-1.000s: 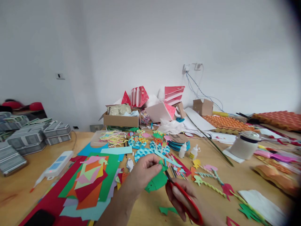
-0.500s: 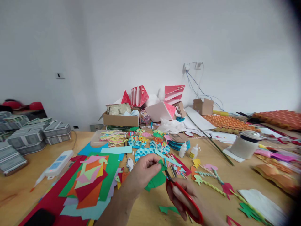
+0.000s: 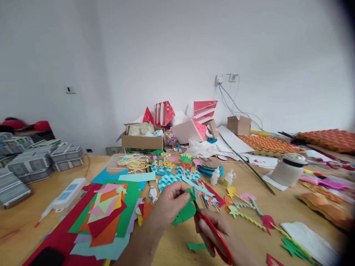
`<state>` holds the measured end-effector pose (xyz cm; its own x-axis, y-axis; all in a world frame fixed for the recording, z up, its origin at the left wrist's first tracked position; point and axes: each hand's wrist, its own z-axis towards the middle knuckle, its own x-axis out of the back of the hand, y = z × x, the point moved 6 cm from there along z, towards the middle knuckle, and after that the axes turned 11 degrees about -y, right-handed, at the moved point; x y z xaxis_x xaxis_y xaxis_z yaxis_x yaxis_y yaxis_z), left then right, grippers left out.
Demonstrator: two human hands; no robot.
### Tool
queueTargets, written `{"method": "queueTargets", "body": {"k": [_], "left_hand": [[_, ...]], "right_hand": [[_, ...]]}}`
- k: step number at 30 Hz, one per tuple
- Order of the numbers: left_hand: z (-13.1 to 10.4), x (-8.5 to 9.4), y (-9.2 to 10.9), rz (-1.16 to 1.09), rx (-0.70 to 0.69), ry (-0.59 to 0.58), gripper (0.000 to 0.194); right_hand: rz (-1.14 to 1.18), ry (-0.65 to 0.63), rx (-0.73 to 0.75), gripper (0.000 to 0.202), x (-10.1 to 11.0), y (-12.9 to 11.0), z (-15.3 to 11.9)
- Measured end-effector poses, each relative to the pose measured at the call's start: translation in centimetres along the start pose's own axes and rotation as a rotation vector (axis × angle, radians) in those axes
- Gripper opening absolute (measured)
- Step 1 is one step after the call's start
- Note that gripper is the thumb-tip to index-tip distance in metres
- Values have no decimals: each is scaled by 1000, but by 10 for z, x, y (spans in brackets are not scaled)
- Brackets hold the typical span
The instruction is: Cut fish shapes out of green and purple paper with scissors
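Observation:
My left hand (image 3: pixel 173 201) pinches the upper part of a green paper piece (image 3: pixel 185 213) between thumb and fingers. Red-handled scissors (image 3: pixel 217 236) are in my right hand (image 3: pixel 212 229), fingers wrapped round the handles. Their dark blades reach up to the right edge of the green paper, close to my left fingertips; how far the blades are apart is too small to tell. A green scrap (image 3: pixel 196 246) lies on the table below the hands. To the left, a pile of coloured paper (image 3: pixel 107 210) rests on green and red sheets.
Two white glue bottles (image 3: pixel 227 179) stand beyond my right hand. A lidded white jar (image 3: pixel 288 170) is at the right. The glue gun (image 3: pixel 66 195) lies left, near banded stacks (image 3: pixel 66 155). Blue wavy discs (image 3: pixel 169 181) and a cardboard box (image 3: pixel 142 142) are farther back.
The scissors and my right hand have shifted slightly left and turned, with the handles lower left than before. The green paper has tilted a little in my left hand, which stays nearly in place.

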<state>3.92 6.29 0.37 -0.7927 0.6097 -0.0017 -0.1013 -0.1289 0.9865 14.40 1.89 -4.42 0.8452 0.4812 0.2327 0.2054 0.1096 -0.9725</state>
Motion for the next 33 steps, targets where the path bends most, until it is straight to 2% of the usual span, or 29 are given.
{"method": "queueTargets", "body": {"k": [12, 18, 22, 26, 33], "left_hand": [[-4, -4, 2, -75, -3, -19, 23], [-8, -4, 1, -159, -31, 48, 20], [-9, -6, 1, -209, -37, 33, 22], [-9, -9, 0, -285, -23, -8, 22], [-10, -8, 0, -250, -30, 0, 23]], "right_hand": [[14, 35, 9, 50, -2, 11, 1], [5, 86, -7, 52, -5, 7, -4], [-7, 131, -6, 52, -6, 5, -4], [-6, 120, -3, 53, -8, 6, -2], [-27, 190, -12, 51, -8, 10, -3]]}}
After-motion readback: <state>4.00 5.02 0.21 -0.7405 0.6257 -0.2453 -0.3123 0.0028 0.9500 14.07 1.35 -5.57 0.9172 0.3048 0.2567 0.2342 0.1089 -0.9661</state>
